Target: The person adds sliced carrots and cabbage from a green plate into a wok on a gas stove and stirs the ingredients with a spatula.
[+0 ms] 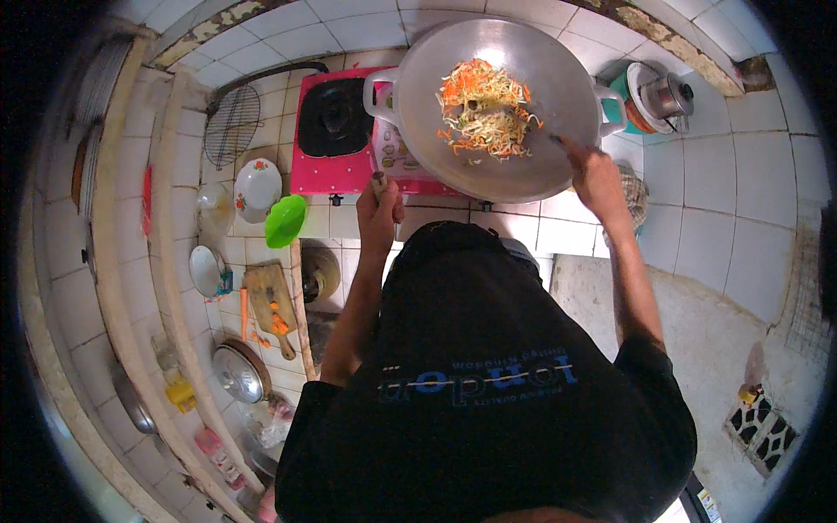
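A large metal wok (425, 150) with two loop handles sits over the right side of a pink gas stove (307, 176). Shredded carrot and pale vegetable strips (487, 111) lie in two mounds inside it. My right hand (596, 180) reaches over the wok's right rim, closed around a utensil (557, 139) with a dark handle; its far end is hard to make out among the vegetables. At the stove's front edge, my left hand (379, 212) grips a tool with a worn light handle (378, 182). A thin part points up from that handle, its kind unclear.
Left of the stove are a wire rack (232, 127), a flowered plate (258, 189) and a green leaf-shaped bowl (286, 222). Farther down, carrot pieces lie on a wooden cutting board (265, 287) near a lidded pot (239, 372). A metal pot (660, 95) tops stacked containers at right.
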The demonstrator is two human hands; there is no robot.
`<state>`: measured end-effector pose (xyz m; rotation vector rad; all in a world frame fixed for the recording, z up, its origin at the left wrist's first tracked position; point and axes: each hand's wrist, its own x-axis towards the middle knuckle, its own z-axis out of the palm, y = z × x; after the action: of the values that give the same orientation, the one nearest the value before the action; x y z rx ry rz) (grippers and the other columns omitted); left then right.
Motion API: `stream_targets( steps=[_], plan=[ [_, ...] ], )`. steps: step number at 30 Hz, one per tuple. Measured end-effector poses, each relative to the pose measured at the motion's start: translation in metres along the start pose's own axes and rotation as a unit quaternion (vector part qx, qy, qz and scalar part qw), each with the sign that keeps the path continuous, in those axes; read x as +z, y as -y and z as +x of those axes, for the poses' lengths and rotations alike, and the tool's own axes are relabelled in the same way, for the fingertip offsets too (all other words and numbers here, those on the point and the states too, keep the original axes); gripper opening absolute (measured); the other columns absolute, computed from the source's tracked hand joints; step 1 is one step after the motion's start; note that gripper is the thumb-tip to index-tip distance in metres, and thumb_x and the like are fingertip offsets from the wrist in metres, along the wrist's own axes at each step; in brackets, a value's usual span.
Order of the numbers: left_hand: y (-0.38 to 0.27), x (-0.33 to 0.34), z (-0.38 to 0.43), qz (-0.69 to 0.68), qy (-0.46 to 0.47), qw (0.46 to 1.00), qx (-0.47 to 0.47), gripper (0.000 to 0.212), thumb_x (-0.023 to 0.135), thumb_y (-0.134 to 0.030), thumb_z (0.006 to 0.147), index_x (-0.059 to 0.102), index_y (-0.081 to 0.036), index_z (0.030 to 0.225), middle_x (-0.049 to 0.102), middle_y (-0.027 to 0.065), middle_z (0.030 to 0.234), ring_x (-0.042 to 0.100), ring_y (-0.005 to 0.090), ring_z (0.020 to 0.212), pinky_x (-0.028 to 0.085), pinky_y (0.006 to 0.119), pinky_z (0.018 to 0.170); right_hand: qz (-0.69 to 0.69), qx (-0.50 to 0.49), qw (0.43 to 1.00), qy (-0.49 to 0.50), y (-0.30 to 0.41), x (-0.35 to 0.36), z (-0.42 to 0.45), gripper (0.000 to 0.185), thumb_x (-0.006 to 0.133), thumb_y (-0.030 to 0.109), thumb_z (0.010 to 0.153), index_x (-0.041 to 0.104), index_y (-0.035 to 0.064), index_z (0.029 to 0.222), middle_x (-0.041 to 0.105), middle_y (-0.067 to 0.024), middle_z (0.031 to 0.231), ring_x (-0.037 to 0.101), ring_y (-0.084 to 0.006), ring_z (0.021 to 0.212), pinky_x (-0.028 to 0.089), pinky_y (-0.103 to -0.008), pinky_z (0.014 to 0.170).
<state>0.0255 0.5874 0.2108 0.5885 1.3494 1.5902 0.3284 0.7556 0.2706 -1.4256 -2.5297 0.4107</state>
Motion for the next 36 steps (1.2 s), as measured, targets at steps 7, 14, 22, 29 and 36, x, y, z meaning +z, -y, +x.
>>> stream_targets(
  steps=[7,14,22,29,36],
  plan=[
    [0.006,0.003,0.005,0.049,0.044,0.998,0.014,0.019,0.049,-0.019,0.096,0.044,-0.010,0.079,0.038,-0.0028,0.058,0.037,0.0062,0.048,0.031,0.023,0.044,-0.070,0.008,0.997,-0.028,-0.003,0.053,0.028,0.038,0.053,0.013,0.087,0.055,0.0146,0.125,0.061,-0.0205,0.085,0.063,-0.0397,0.076,0.051,-0.0490,0.065],
    [0.001,-0.007,0.012,0.058,0.034,0.998,0.008,0.017,0.048,-0.015,0.095,0.046,-0.008,0.080,0.038,-0.0031,0.058,0.037,0.0060,0.048,0.031,0.023,0.045,-0.019,0.047,0.998,0.021,0.033,-0.010,-0.033,0.030,0.053,0.008,0.087,0.063,0.0105,0.115,0.061,-0.0199,0.083,0.061,-0.0375,0.075,0.048,-0.0461,0.066],
    [-0.008,-0.015,0.021,0.027,0.076,0.997,0.019,0.018,0.045,-0.015,0.097,0.044,-0.007,0.080,0.036,-0.0028,0.058,0.034,0.0060,0.049,0.029,0.024,0.045,-0.078,0.073,0.990,0.095,0.017,-0.081,-0.067,0.029,0.054,0.008,0.085,0.065,0.0100,0.111,0.063,-0.0183,0.085,0.061,-0.0370,0.078,0.047,-0.0455,0.070],
    [-0.011,-0.010,0.025,0.040,0.081,0.996,0.016,0.029,0.041,-0.023,0.099,0.037,-0.012,0.072,0.033,-0.0031,0.059,0.031,0.0081,0.049,0.029,0.026,0.045,-0.093,0.080,0.989,0.088,0.028,-0.025,-0.034,0.025,0.049,0.014,0.089,0.064,0.0123,0.109,0.064,-0.0210,0.084,0.063,-0.0381,0.078,0.048,-0.0495,0.067],
    [-0.004,-0.020,0.023,0.000,0.062,0.998,0.000,0.018,0.044,-0.013,0.097,0.044,-0.008,0.080,0.036,-0.0027,0.059,0.034,0.0066,0.050,0.030,0.024,0.045,-0.117,0.054,0.989,0.074,0.063,-0.055,-0.021,0.025,0.049,0.014,0.090,0.065,0.0147,0.110,0.065,-0.0191,0.078,0.064,-0.0365,0.073,0.050,-0.0485,0.061]
  ],
)
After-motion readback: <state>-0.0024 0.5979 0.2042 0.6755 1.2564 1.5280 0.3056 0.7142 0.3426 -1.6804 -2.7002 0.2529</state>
